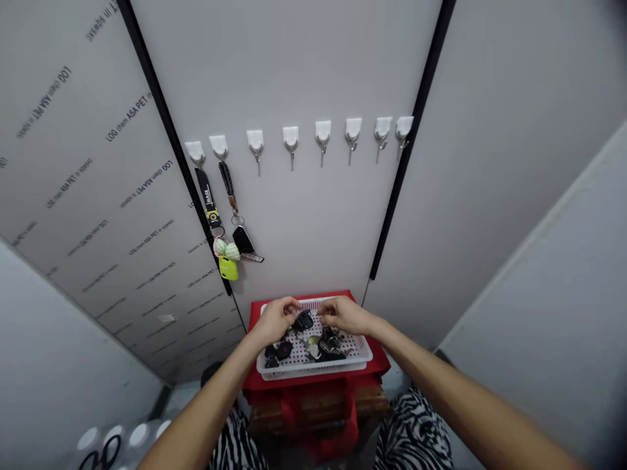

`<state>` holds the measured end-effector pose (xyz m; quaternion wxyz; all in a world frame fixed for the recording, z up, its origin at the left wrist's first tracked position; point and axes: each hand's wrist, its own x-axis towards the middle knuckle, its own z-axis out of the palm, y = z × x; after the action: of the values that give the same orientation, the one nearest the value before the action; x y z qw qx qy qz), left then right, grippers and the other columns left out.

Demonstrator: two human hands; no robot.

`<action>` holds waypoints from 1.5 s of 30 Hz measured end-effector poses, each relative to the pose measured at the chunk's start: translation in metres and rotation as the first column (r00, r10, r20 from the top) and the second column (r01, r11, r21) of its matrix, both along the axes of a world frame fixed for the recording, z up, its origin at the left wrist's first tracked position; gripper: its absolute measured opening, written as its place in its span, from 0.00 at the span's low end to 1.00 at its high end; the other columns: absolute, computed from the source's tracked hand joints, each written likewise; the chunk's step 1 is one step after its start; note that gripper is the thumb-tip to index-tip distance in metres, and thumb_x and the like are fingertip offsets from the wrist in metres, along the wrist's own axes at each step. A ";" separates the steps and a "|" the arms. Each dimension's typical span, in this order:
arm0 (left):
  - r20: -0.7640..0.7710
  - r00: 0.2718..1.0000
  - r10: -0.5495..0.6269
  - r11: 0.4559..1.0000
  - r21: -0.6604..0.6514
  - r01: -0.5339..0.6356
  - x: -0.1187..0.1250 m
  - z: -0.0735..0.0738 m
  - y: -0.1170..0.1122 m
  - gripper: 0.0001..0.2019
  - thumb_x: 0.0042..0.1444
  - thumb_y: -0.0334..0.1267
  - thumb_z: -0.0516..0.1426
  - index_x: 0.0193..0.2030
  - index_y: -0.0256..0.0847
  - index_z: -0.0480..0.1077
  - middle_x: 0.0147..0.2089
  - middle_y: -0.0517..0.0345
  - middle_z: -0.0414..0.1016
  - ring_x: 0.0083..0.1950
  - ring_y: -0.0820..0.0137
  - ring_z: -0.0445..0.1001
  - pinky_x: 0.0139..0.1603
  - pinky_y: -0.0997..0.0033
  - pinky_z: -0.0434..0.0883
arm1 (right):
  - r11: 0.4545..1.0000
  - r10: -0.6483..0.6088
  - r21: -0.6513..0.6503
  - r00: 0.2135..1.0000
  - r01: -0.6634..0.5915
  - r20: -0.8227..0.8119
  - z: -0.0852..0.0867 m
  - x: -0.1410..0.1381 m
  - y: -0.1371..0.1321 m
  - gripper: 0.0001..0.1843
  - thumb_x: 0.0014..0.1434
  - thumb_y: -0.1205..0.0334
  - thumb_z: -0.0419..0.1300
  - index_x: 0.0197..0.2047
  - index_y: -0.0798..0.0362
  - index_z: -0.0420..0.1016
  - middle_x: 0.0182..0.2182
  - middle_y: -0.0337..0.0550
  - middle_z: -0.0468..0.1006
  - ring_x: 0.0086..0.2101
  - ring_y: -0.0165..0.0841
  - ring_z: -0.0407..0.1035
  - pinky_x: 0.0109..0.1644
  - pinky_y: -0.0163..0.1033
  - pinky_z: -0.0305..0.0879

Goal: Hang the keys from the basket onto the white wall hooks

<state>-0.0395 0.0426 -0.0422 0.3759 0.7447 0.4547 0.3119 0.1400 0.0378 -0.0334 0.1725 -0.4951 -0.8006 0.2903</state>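
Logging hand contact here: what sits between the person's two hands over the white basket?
A black key fob, in the head view: it sits between the left hand and right hand, over the white basket; whether either grips it is unclear.

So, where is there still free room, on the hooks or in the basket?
Six hooks right of the two hung key sets are bare. The white basket is crowded with fobs under the left hand and right hand; only its right front corner shows bare floor.
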 end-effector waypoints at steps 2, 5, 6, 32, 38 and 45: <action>0.056 0.998 -0.033 0.999 -0.036 0.035 0.001 0.006 -0.002 0.09 0.38 0.26 0.47 0.30 0.35 0.63 0.23 0.63 0.61 0.24 0.80 0.59 0.26 0.82 0.58 | 0.999 -0.004 0.043 0.992 0.010 -0.125 0.000 -0.009 0.000 0.14 0.42 0.62 0.49 0.33 0.57 0.69 0.25 0.40 0.71 0.25 0.26 0.62 0.29 0.30 0.56; 0.144 0.988 -0.053 0.996 -0.059 0.062 0.002 0.012 -0.003 0.08 0.39 0.27 0.48 0.29 0.34 0.62 0.22 0.63 0.60 0.24 0.80 0.58 0.25 0.82 0.57 | 0.999 0.031 -0.011 0.962 -0.036 -0.272 -0.005 -0.022 0.001 0.14 0.43 0.62 0.50 0.34 0.57 0.69 0.28 0.40 0.71 0.28 0.27 0.62 0.32 0.30 0.56; 0.173 0.984 -0.049 0.996 -0.065 0.061 0.001 0.013 -0.003 0.07 0.39 0.28 0.48 0.29 0.34 0.62 0.22 0.63 0.60 0.24 0.80 0.58 0.25 0.82 0.57 | 0.999 0.024 -0.036 0.951 -0.037 -0.307 -0.007 -0.025 0.001 0.13 0.43 0.62 0.50 0.32 0.57 0.69 0.27 0.39 0.71 0.28 0.26 0.62 0.32 0.30 0.56; 0.346 0.914 0.211 0.929 -0.362 -0.077 -0.010 0.000 -0.007 0.07 0.39 0.34 0.51 0.29 0.35 0.62 0.23 0.63 0.64 0.24 0.79 0.61 0.23 0.80 0.57 | 0.953 -0.265 -0.270 0.809 0.137 -0.525 0.006 -0.049 0.004 0.04 0.42 0.66 0.50 0.21 0.57 0.62 0.12 0.31 0.61 0.15 0.21 0.55 0.20 0.28 0.52; 0.501 0.848 0.174 0.938 -0.346 0.011 -0.007 0.002 -0.011 0.13 0.34 0.33 0.55 0.31 0.35 0.62 0.27 0.60 0.67 0.30 0.77 0.64 0.30 0.79 0.59 | 0.960 -0.239 -0.256 0.799 0.110 -0.552 0.006 -0.063 0.008 0.04 0.42 0.69 0.48 0.19 0.56 0.59 0.11 0.30 0.60 0.14 0.20 0.55 0.19 0.27 0.51; 0.514 0.836 0.195 0.913 -0.405 0.036 -0.009 -0.003 -0.011 0.16 0.38 0.38 0.54 0.36 0.36 0.62 0.33 0.55 0.67 0.32 0.75 0.64 0.27 0.79 0.59 | 0.951 -0.275 -0.282 0.769 0.129 -0.577 0.010 -0.065 0.010 0.04 0.43 0.68 0.48 0.19 0.56 0.58 0.11 0.30 0.60 0.13 0.20 0.56 0.18 0.27 0.53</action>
<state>-0.0487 0.0313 -0.0457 0.6194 0.5129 0.4141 0.4264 0.0748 0.0481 -0.0237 0.3942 -0.4748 -0.6051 0.5029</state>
